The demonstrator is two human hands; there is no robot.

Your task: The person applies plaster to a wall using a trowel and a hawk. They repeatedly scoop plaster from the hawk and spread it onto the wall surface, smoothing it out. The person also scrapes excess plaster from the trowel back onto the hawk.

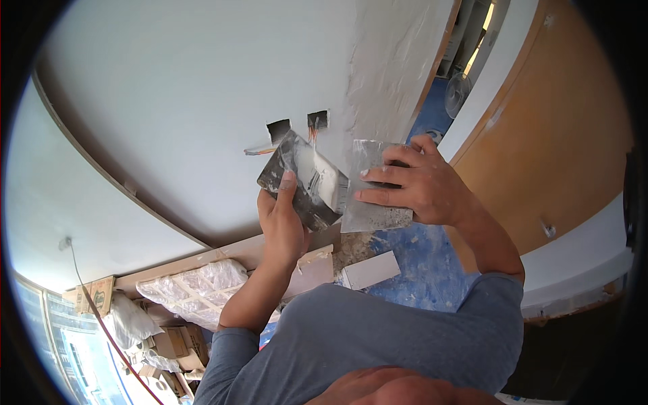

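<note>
My left hand [283,219] grips a dark, putty-smeared plastering board [275,170], thumb on its face. White putty [327,177] lies along the board's right side. Closed around a flat steel plastering trowel [379,219] is my right hand [432,185], its fingers bent over the upper part. The trowel's left edge meets or nearly meets the board's right edge; whether they touch I cannot tell. Just beyond the board, two square holes [278,129] open in the pale wall [196,74], with orange wires [312,133] hanging from one. A rough, freshly coated strip [385,61] runs up the wall.
Behind my right arm stands a brown door-like panel [533,128]. A doorway beside it shows a fan [457,94]. Blue sheeting [422,260] covers the floor, with a white box [371,271] on it. Plastic-wrapped goods [196,290] and cartons [177,343] lie at lower left.
</note>
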